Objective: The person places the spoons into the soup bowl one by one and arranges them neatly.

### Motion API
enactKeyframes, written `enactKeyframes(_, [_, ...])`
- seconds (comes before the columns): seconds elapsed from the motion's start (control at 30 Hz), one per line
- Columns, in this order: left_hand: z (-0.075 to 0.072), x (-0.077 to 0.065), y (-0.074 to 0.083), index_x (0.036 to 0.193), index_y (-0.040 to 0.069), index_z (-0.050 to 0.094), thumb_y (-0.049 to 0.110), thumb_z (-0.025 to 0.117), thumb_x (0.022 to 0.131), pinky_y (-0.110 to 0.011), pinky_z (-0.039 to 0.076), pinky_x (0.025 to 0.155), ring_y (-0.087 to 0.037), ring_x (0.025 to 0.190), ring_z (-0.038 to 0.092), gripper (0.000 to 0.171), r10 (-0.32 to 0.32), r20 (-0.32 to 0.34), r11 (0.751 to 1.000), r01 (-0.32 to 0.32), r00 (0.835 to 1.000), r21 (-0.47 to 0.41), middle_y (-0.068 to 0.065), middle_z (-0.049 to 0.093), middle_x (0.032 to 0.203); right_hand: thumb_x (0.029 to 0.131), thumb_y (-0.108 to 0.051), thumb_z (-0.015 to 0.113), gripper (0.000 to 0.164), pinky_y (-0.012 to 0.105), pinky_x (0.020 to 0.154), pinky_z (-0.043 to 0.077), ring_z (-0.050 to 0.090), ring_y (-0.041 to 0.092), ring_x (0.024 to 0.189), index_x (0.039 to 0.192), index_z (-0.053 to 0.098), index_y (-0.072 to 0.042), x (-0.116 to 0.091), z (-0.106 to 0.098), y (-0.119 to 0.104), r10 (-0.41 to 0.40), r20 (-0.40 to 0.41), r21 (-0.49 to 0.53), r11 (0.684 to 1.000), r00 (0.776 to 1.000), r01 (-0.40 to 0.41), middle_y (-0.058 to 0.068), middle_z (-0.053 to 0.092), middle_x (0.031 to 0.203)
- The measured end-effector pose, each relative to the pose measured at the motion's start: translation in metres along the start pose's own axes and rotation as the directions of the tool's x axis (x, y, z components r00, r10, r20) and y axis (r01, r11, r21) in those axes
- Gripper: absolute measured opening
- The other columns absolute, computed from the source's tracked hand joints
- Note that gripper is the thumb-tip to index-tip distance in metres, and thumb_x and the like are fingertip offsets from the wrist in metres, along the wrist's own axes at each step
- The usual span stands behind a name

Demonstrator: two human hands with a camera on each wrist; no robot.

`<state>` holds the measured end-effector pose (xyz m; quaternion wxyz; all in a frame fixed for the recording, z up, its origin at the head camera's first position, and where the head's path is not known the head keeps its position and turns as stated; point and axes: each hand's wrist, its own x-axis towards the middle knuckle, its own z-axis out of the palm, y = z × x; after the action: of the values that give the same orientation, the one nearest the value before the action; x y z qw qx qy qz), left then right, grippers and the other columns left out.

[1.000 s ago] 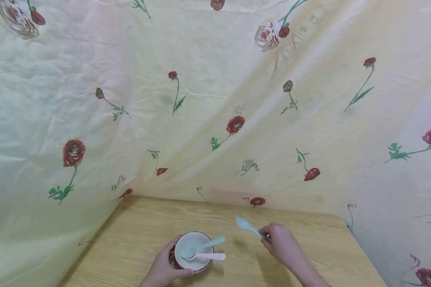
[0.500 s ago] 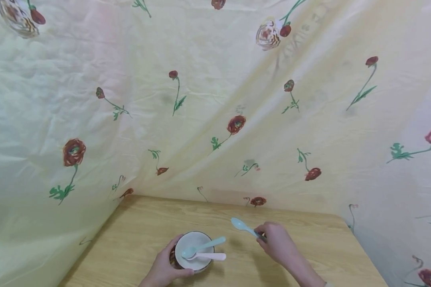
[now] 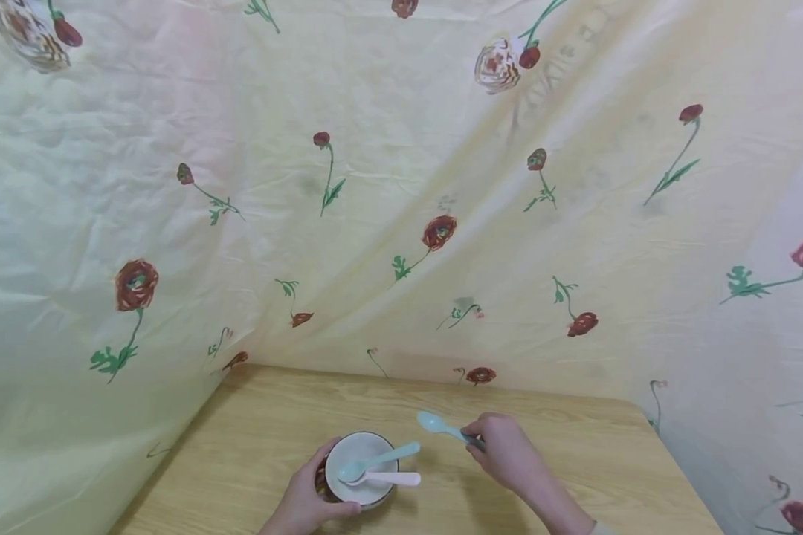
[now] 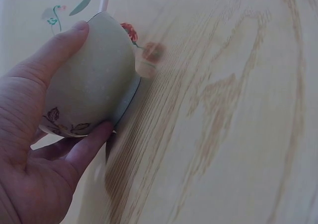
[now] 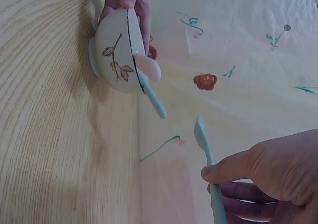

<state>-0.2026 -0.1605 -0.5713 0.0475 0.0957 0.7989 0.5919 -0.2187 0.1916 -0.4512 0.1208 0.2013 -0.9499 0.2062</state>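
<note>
My left hand (image 3: 302, 496) grips a white bowl (image 3: 358, 446) from its left side, thumb near the front of the rim. Brown leaf sprigs decorate the bowl's outer wall (image 5: 117, 45), and a dark line runs along its rim. Inside lean a light blue spoon (image 3: 400, 451) and a pale pink spoon (image 3: 401, 479), handles sticking out over the right edge. Right of the bowl, my right hand (image 3: 505, 451) pinches another light blue spoon (image 3: 433, 423) by its handle, its scoop pointing left. That spoon is held above the table, apart from the bowl.
The wood-grain table (image 3: 294, 401) carries the bowl near its front. A cream cloth (image 3: 375, 186) printed with red flowers hangs behind the table and along both sides.
My right hand has moved left with its light blue spoon, bringing the scoop closer to the bowl. The left hand, the bowl and the two spoons inside stay where they were.
</note>
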Motion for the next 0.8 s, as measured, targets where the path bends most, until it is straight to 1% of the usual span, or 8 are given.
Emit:
enactKeyframes(0.2, [0.000,0.001,-0.002,0.163,0.011,0.039,0.024,0.101,0.071,-0.014,0.045,0.099,-0.036,0.140,0.055,0.112,0.019,-0.009,1.000,-0.019,1.000,-0.012,-0.016,0.052,0.159,0.080,0.002,0.087,0.016,0.016,0.061,0.051,0.061,0.002,0.067,0.094,0.084,-0.004,0.003,0.001,-0.007,-0.043,-0.001,0.009,0.999,0.999,0.043,0.001,0.073,0.081])
enactKeyframes(0.37, [0.000,0.001,-0.003,0.163,0.011,0.040,0.021,0.101,0.070,-0.015,0.048,0.098,-0.035,0.138,0.056,0.111,0.038,-0.012,0.999,-0.038,0.999,-0.027,-0.017,0.053,0.158,0.080,0.003,0.086,0.016,0.016,0.062,0.052,0.062,0.003,0.068,0.095,0.084,-0.003,0.004,0.003,-0.012,-0.043,0.008,0.013,0.999,0.999,0.043,0.002,0.074,0.083])
enactKeyframes(0.53, [0.000,0.000,-0.004,0.163,0.011,0.039,0.023,0.101,0.071,-0.014,0.047,0.097,-0.037,0.138,0.056,0.112,0.030,-0.016,0.999,-0.031,0.999,-0.019,-0.018,0.052,0.159,0.081,0.003,0.086,0.016,0.016,0.061,0.052,0.062,0.003,0.068,0.096,0.084,-0.003,0.008,0.004,-0.017,-0.053,0.033,0.035,0.998,0.998,0.051,0.004,0.076,0.085])
enactKeyframes(0.6, [0.000,0.001,-0.004,0.163,0.010,0.038,0.025,0.101,0.072,-0.015,0.048,0.098,-0.038,0.140,0.055,0.112,0.027,-0.013,1.000,-0.027,1.000,-0.013,-0.018,0.051,0.159,0.082,0.003,0.085,0.016,0.016,0.061,0.052,0.062,0.004,0.068,0.097,0.083,-0.002,0.009,0.005,-0.020,-0.061,0.040,0.041,0.997,0.997,0.059,0.005,0.076,0.085])
enactKeyframes(0.73, [-0.002,0.001,-0.005,0.164,0.009,0.036,0.029,0.100,0.074,-0.022,0.049,0.102,-0.041,0.142,0.054,0.112,0.029,0.002,1.000,-0.029,1.000,-0.004,-0.019,0.050,0.161,0.082,0.003,0.085,0.017,0.015,0.061,0.052,0.064,0.006,0.069,0.097,0.083,-0.003,0.011,0.007,-0.025,-0.075,0.045,0.041,0.996,0.996,0.073,0.006,0.077,0.086])
enactKeyframes(0.8, [-0.002,0.001,-0.006,0.164,0.008,0.036,0.030,0.100,0.074,-0.024,0.050,0.103,-0.042,0.142,0.053,0.113,0.028,0.007,1.000,-0.028,1.000,-0.005,-0.020,0.049,0.161,0.082,0.002,0.086,0.017,0.015,0.062,0.052,0.065,0.007,0.069,0.098,0.084,-0.003,0.012,0.008,-0.027,-0.080,0.048,0.036,0.996,0.996,0.079,0.006,0.077,0.087])
